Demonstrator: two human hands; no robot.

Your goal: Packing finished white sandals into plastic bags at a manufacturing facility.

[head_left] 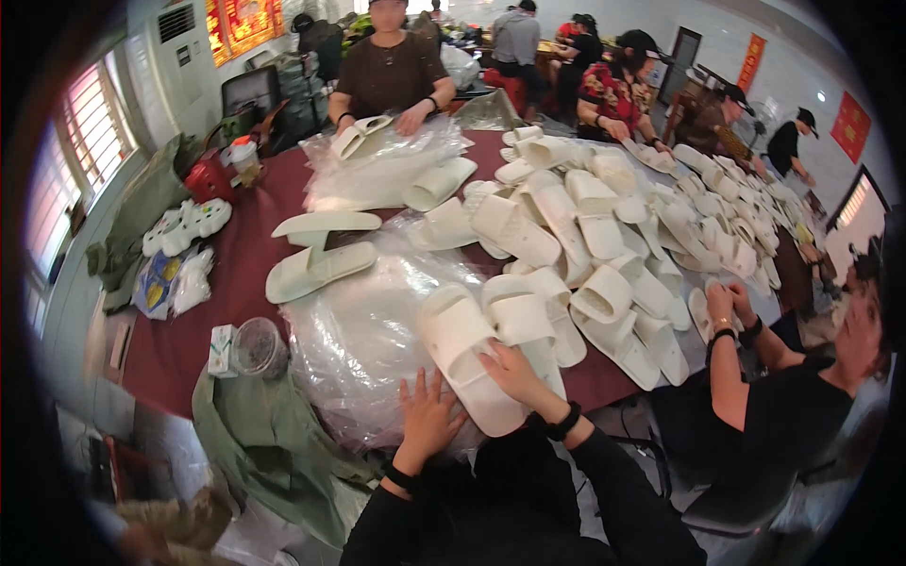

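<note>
Several clear plastic bags (354,330) lie in a flat stack in front of me. My left hand (430,420) rests on them, fingers spread, close to the lower left edge of a white slide slipper (462,340). That slipper lies slanted over the right side of the bags. On its right edge, below the broad strap, my right hand (512,374) has hold of it; some fingertips are hard to make out. Right beside it lies another white slipper (522,316), partly behind my right hand. Two more white slippers (321,270) lie beyond the bags, one leaning over the other.
A big heap of white slippers (585,212) spreads across the dark red table (250,274) to the right. One co-worker (392,75) handles a slipper across from me; another (769,377) sits at my right. A clear tub (259,347) and small box (223,351) stand left.
</note>
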